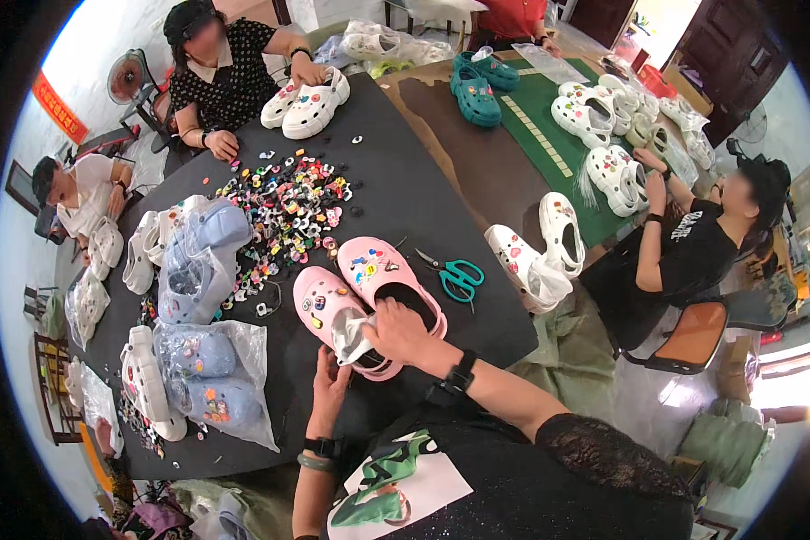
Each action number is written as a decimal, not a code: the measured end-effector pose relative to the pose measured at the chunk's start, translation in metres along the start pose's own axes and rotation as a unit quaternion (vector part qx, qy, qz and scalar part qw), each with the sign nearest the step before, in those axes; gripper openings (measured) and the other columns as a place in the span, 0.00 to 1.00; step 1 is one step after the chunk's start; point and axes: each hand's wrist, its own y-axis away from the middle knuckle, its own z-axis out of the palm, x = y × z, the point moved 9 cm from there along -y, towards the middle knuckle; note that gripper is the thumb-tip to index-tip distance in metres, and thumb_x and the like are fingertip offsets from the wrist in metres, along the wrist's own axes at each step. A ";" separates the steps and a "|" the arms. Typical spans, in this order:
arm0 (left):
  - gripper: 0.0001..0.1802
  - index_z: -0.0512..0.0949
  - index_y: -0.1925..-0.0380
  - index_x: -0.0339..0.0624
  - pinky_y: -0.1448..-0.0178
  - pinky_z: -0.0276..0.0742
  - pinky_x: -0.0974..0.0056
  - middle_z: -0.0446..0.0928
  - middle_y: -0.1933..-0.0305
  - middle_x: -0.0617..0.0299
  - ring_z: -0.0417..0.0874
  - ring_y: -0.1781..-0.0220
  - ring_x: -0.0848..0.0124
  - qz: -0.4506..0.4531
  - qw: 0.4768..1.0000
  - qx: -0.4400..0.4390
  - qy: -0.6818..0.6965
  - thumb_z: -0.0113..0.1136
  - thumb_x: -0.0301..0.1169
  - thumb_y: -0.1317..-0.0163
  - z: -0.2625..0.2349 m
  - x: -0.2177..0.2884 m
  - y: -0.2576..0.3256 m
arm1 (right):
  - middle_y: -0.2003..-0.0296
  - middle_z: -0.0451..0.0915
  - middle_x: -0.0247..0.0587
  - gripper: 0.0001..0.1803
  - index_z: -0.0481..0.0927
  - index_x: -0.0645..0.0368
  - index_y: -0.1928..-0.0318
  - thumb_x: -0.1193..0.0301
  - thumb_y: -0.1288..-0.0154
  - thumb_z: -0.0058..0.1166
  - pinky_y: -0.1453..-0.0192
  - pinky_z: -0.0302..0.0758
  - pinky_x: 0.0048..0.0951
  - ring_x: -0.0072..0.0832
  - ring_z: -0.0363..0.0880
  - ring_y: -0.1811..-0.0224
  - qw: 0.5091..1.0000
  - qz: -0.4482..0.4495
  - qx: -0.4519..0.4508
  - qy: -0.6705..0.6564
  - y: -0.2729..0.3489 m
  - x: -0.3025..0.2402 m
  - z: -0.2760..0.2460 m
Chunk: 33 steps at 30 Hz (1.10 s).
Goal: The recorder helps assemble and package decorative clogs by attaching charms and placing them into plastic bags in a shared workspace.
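Note:
Two pink clogs (378, 261) decorated with colourful charms stand side by side on the black table, their heels toward me. My right hand (400, 335) is closed on a crumpled white plastic wrapping (351, 335) at the opening of the left pink clog (319, 304). At that clog's heel, my left hand (330, 385) grips the back edge; some of its fingers are hidden. Teal-handled scissors (459, 277) lie with blades apart just right of the clogs. Beyond them spreads a heap of small multicoloured shoe charms (288, 211).
Blue clogs in clear bags (216, 378) and white clogs (139, 382) fill the left side. White clogs (540, 256) sit at the right edge. Co-workers handle clogs across the table, at the left, and at a green mat (549, 144). Teal clogs (477, 94) stand farther back.

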 end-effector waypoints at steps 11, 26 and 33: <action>0.22 0.64 0.41 0.35 0.62 0.70 0.76 0.75 0.53 0.64 0.74 0.63 0.80 -0.034 0.999 -0.012 -0.010 0.47 0.30 0.34 0.031 0.027 0.011 | 0.76 0.78 0.54 0.17 0.79 0.65 0.74 0.61 0.49 0.50 0.67 0.74 0.42 0.47 0.79 0.73 0.995 -0.081 -0.041 -0.037 -0.050 0.021 -0.005; 0.19 0.76 0.58 0.32 0.61 0.74 0.66 0.79 0.66 0.59 0.78 0.67 0.71 -0.323 0.827 0.458 -0.043 0.56 0.38 0.41 -0.133 -0.147 0.369 | 0.69 0.78 0.57 0.17 0.76 0.72 0.65 0.65 0.41 0.50 0.61 0.69 0.37 0.43 0.75 0.67 0.974 0.120 0.193 -0.007 -0.139 0.371 -0.228; 0.21 0.78 0.61 0.33 0.61 0.74 0.60 0.80 0.72 0.53 0.80 0.70 0.64 -0.473 0.771 0.417 -0.091 0.56 0.42 0.44 -0.113 -0.175 0.431 | 0.68 0.75 0.63 0.17 0.74 0.73 0.64 0.67 0.39 0.43 0.62 0.66 0.43 0.51 0.73 0.67 0.984 0.109 0.126 0.066 -0.186 0.426 -0.185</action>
